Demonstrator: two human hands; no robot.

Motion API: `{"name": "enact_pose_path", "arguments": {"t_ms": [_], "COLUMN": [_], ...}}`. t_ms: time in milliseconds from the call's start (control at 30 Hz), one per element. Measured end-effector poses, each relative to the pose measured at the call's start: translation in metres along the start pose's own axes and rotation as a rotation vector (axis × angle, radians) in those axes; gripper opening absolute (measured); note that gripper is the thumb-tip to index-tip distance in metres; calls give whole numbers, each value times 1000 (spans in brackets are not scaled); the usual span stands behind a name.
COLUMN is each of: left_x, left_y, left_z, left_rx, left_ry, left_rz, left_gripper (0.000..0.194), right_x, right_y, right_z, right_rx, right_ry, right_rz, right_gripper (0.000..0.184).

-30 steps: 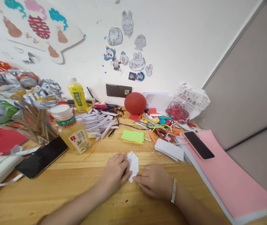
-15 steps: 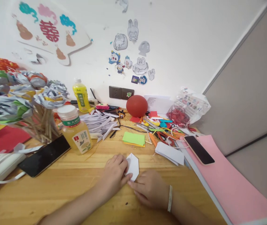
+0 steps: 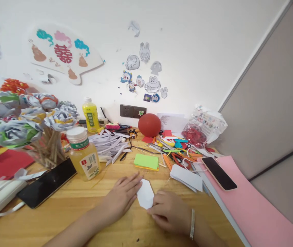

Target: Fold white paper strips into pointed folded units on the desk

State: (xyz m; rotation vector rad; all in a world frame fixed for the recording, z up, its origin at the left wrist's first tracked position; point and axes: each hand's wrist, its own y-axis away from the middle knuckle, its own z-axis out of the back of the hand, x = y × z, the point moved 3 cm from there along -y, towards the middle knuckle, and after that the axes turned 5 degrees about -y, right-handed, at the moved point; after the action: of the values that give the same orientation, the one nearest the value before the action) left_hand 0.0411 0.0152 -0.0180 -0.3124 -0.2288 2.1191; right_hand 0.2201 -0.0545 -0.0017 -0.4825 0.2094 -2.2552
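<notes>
L hand [image 3: 123,193] has just opened out: a sec ago its fingers were curled over the paper [image 3: 145,194], thumb near the bottom tip; now they're stretched out, roughly together, tips at its 10 o'clock edge, prob. resting on it, not pinching. Paper is mid-table, betw. both hands, at 12 from the wearer; it shows a broad, plain six-sided face, and its 6 o'clock end is blunt where it came to a pt. 1 s ago. Reads as the lower tip being folded in, w/ L steadying & R on the lower edge.

R hand [image 3: 170,209] sits at the paper's 4 o'clock, fingers curled, index at its 5 o'clock corner; can't tell if thumb & index are clamped on it or just pressing.

Around the paper: green slips [image 3: 146,161] at 12, white slips [image 3: 186,176] at 2, bottle [image 3: 86,156] at 10, strips [image 3: 110,144] at 11.
</notes>
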Motion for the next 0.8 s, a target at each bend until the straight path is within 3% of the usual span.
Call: {"name": "enact_pose_path", "arguments": {"t_ms": [100,267,400,600,800], "left_x": [0,-5,-10,-11,-8], "left_y": [2,2,0,-1,-3], "left_z": [-1,6,11,11,9], "left_rx": [-38,-201,-262,-216,-143], "left_ry": [-57,-130,-184,-227,-107], "left_rz": [-43,-51,-90,-191,-79], "left_gripper": [40,22,24,31,28], "right_x": [-13,-25,-25,-21,-16], "right_y": [2,1,-1,0,-4], "right_z": [5,0,-5,-7,-5], "right_rx": [-30,-38,-48,-56,-123], "right_ry": [26,182,248,338,107], "right_rz": [-71,-188,-161,-95,-272], "right_gripper": [6,12,12,19,7]}}
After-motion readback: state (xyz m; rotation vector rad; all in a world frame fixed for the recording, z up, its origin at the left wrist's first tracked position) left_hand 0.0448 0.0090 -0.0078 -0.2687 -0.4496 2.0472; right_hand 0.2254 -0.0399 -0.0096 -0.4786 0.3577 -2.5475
